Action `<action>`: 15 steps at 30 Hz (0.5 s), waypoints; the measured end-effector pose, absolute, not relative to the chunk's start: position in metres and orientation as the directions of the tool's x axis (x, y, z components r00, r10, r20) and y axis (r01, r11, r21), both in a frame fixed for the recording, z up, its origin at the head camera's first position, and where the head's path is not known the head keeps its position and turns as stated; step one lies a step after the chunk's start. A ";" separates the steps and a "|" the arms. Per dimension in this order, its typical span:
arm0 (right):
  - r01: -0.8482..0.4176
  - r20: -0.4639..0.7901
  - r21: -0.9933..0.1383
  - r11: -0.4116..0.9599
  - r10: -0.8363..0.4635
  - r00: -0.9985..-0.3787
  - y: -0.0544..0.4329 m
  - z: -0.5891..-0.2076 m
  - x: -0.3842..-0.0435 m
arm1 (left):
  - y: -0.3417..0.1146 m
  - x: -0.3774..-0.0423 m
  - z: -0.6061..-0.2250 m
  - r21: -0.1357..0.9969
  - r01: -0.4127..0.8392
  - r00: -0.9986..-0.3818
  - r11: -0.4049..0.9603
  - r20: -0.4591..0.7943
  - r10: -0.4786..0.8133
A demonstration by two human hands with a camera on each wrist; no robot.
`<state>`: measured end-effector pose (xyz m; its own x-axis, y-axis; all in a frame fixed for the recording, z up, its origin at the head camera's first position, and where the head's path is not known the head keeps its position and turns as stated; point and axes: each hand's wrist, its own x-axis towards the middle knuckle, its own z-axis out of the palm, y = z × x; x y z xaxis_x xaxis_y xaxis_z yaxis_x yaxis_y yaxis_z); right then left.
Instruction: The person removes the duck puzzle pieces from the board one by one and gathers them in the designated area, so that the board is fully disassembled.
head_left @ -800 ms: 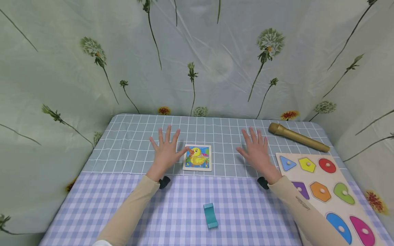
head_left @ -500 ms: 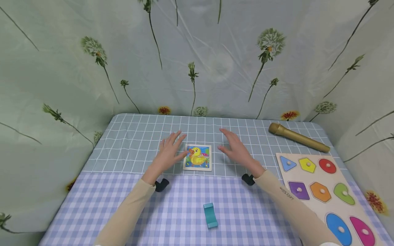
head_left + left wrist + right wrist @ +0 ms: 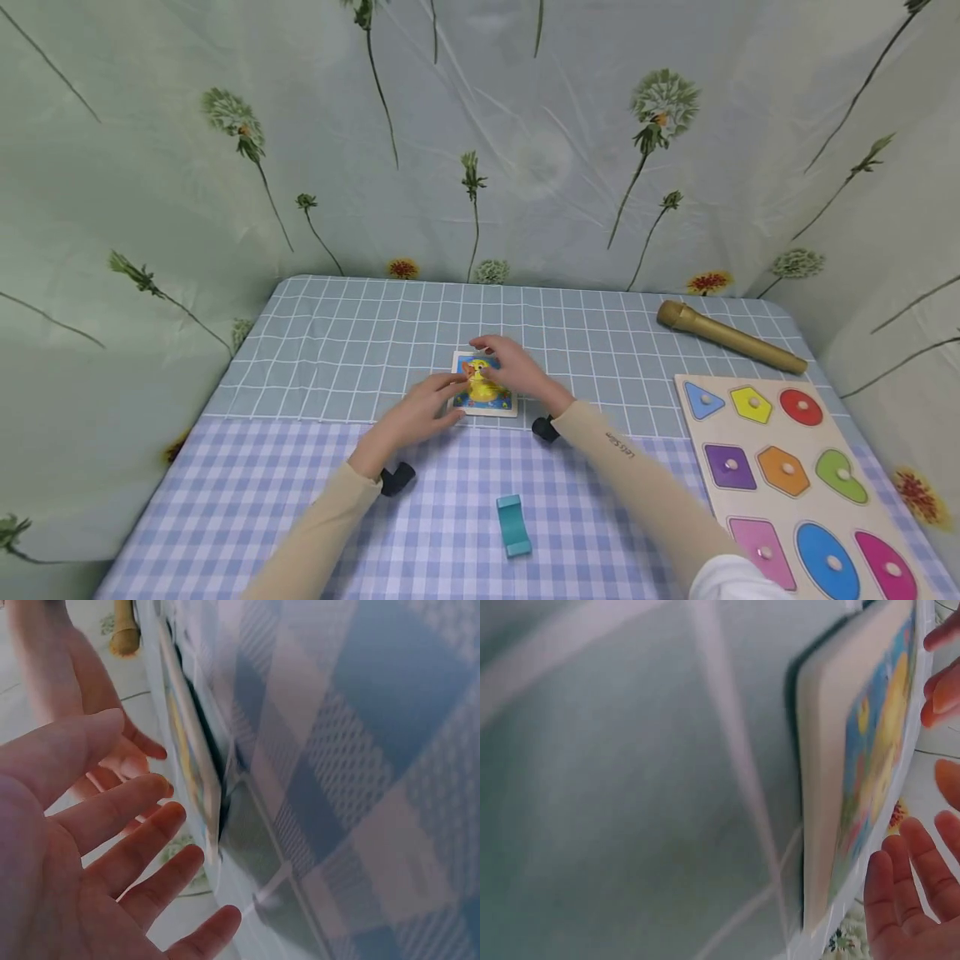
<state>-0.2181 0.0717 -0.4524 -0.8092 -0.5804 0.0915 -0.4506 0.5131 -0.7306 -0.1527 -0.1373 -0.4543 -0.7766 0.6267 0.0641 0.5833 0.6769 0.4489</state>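
Note:
A small square picture board (image 3: 491, 408) with a pale frame and a yellow duck lies flat on the grey grid cloth. My left hand (image 3: 418, 414) reaches in from the left, fingertips overlapping the board's left edge in the head view. From the right my right hand (image 3: 519, 368) extends over the board's upper right part, hiding some of the duck. Loosely bent fingers show on my left hand (image 3: 112, 847) in its wrist view, with nothing held. In the right wrist view, the fingers of my right hand (image 3: 915, 900) are apart beside the board (image 3: 821, 750).
A curved teal block (image 3: 513, 527) lies on the checked cloth nearer the front. At right is a wooden shape board (image 3: 757, 446) with several knobbed pieces. A gold microphone (image 3: 731, 336) lies behind it. A flower-printed curtain (image 3: 555, 150) surrounds the table.
My spread hands have come inward to the duck board. The right hand moved left until it overlaps the board; the left turned inward and lowered. The board stayed put.

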 end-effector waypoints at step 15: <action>-0.473 0.025 -0.572 0.670 -0.562 -0.827 0.048 -0.455 -0.217 | -0.125 -0.148 -0.458 0.340 0.592 -0.783 0.731 0.029 0.621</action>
<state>-0.2169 0.0475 -0.4548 -0.8268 -0.5619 0.0247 -0.4727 0.6705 -0.5718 -0.1485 -0.1251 -0.4583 -0.7833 0.6210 0.0287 0.5919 0.7309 0.3397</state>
